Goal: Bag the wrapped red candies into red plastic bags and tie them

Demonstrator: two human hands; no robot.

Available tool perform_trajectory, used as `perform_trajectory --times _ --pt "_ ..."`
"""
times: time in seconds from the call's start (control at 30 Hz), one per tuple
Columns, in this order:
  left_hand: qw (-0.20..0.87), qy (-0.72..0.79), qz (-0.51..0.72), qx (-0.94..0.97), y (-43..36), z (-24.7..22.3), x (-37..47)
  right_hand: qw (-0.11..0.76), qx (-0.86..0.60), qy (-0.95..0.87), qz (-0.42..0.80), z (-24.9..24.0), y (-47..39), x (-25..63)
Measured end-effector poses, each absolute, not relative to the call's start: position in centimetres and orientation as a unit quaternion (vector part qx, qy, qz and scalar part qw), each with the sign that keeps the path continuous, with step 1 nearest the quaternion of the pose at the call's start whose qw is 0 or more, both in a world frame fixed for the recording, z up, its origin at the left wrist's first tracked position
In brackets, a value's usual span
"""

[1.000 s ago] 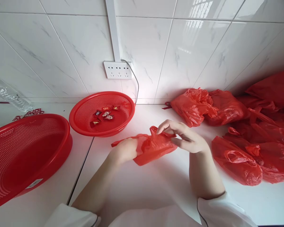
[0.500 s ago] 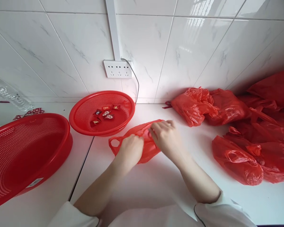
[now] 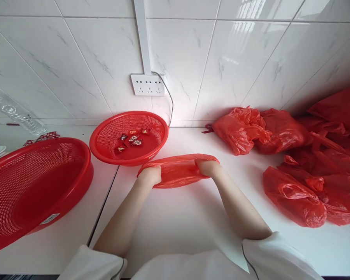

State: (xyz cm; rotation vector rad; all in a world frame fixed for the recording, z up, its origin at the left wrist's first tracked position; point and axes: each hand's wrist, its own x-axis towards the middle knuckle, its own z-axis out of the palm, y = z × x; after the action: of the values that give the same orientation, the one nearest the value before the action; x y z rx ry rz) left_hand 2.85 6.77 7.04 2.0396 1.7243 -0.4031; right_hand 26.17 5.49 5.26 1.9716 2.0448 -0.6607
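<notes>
A red plastic bag (image 3: 177, 173) lies spread sideways on the white table, its mouth held wide. My left hand (image 3: 152, 174) is inside its left end, and my right hand (image 3: 205, 166) is inside its right end. The bag's film covers the fingers of both hands, so their shape is hidden. Just behind the bag's left end stands a round red basket (image 3: 103, 153) with several small wrapped pieces (image 3: 134, 138) in it.
A larger red basket (image 3: 86, 167) stands at the left, with a clear plastic bottle (image 3: 23, 118) behind it. Several filled red bags (image 3: 294, 196) are piled at the right. A socket strip (image 3: 147, 84) is on the tiled wall (image 3: 181, 50).
Both hands have moved from the outside of the bag into it and spread apart. The bag has been stretched wider. The view has shifted slightly.
</notes>
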Motion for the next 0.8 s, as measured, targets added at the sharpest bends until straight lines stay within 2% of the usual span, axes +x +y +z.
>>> perform_trajectory --times 0.1,0.2,0.27,0.3,0.37,0.43,0.5,0.57,0.67,0.8 --pt "0.225 0.595 -0.135 0.759 5.9 7.8 3.3 0.079 0.623 0.736 -0.253 7.0 5.0 25.8" --pt "0.217 0.548 -0.086 0.803 5.0 8.7 4.0 -0.092 0.488 0.829 -0.257 8.6 4.0 24.6" --pt "0.186 0.498 -0.032 0.847 4.8 8.9 4.3 -0.212 0.395 0.867 -0.219 8.8 3.7 24.1" --pt "0.159 0.473 -0.007 0.866 4.9 8.8 4.4 -0.240 0.373 0.877 -0.186 8.6 3.7 24.0" --pt "0.096 0.446 0.016 0.890 5.4 8.4 4.4 -0.227 0.388 0.888 -0.099 7.4 4.2 24.2" --pt "0.048 0.461 0.003 0.886 6.0 7.5 4.3 -0.176 0.427 0.887 -0.012 5.8 5.1 24.8" --pt "0.040 0.481 -0.013 0.875 6.7 6.6 4.2 -0.137 0.457 0.878 0.035 4.2 5.9 25.6" --pt "0.078 0.492 -0.031 0.867 7.4 5.7 4.0 -0.121 0.470 0.874 0.038 3.2 6.5 26.4" --pt "0.149 0.501 -0.079 0.849 7.9 4.7 3.6 -0.104 0.517 0.849 -0.026 2.6 6.8 27.2" --pt "0.213 0.520 -0.141 0.815 8.2 4.8 2.9 -0.043 0.565 0.791 -0.229 2.6 6.6 27.8"
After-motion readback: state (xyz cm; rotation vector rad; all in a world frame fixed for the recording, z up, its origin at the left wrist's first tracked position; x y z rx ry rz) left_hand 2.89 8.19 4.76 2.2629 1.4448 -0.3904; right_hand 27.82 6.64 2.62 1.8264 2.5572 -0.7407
